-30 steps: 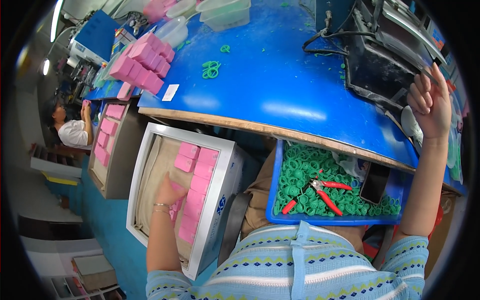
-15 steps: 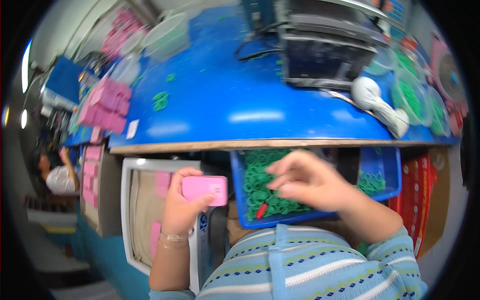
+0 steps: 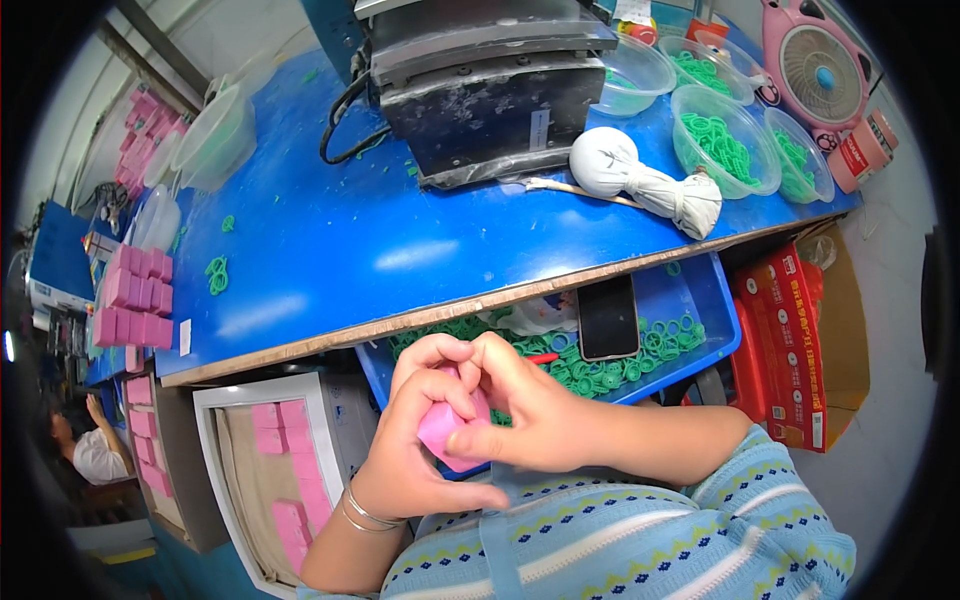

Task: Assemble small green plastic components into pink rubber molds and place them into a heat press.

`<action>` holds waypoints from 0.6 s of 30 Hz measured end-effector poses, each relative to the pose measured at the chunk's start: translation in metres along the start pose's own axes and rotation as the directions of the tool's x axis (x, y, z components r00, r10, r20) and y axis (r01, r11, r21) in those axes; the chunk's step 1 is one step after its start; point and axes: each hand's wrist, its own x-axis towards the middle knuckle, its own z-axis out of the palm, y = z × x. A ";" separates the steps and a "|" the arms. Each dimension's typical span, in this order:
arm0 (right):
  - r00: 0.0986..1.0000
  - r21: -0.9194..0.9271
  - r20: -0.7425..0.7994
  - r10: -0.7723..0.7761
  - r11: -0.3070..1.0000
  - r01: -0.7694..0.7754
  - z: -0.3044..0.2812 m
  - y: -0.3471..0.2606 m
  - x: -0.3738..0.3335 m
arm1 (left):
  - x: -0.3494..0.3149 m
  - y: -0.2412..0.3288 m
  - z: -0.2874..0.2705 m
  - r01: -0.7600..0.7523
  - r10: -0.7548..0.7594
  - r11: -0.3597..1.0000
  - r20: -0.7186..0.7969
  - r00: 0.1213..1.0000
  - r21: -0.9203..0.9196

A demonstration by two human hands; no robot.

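Both hands close around a small pink block [image 3: 452,432] with rounded edges, just in front of my body. My left hand [image 3: 395,465] grips it from the left, fingers curled over its far side and thumb stretched out below. From the right, my right hand [image 3: 530,410] presses on it with fingers and thumb, touching the left fingers. Much of the block is covered. Behind the hands is a blue tray [image 3: 736,330] of small green rings [image 3: 600,378], partly under the table edge. A dark phone [image 3: 608,318] and a slim red object [image 3: 543,358] lie in it.
A white-framed, lined box [image 3: 228,470] at left holds several pink blocks [image 3: 285,425]. On the blue table [image 3: 330,220] stand a black machine [image 3: 485,120], a white cloth-wrapped bundle [image 3: 650,180], bowls of green rings [image 3: 725,145] and stacked pink blocks [image 3: 135,295]. A red carton [image 3: 785,350] is at right.
My right hand has come from over the green rings to the pink block, and now both hands enclose it. The view has swung right; the phone now shows clearly.
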 end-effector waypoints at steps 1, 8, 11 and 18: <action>0.998 0.014 -0.029 -0.050 0.999 0.050 -0.001 -0.002 0.003 | -0.002 0.000 -0.002 0.050 -0.052 0.996 -0.028 0.998 -0.075; 0.935 -0.584 0.097 -0.341 0.741 0.331 -0.007 -0.016 0.008 | 0.001 0.008 0.005 0.214 -0.286 0.910 -0.165 0.944 -0.354; 0.956 -0.332 0.020 -0.293 0.900 0.283 -0.008 -0.015 0.006 | 0.002 0.010 0.008 0.126 -0.309 0.697 -0.136 0.941 -0.706; 0.974 0.087 -0.026 -0.223 0.971 0.225 -0.004 -0.018 0.006 | 0.001 0.003 0.007 0.019 -0.260 0.485 -0.123 0.958 -0.875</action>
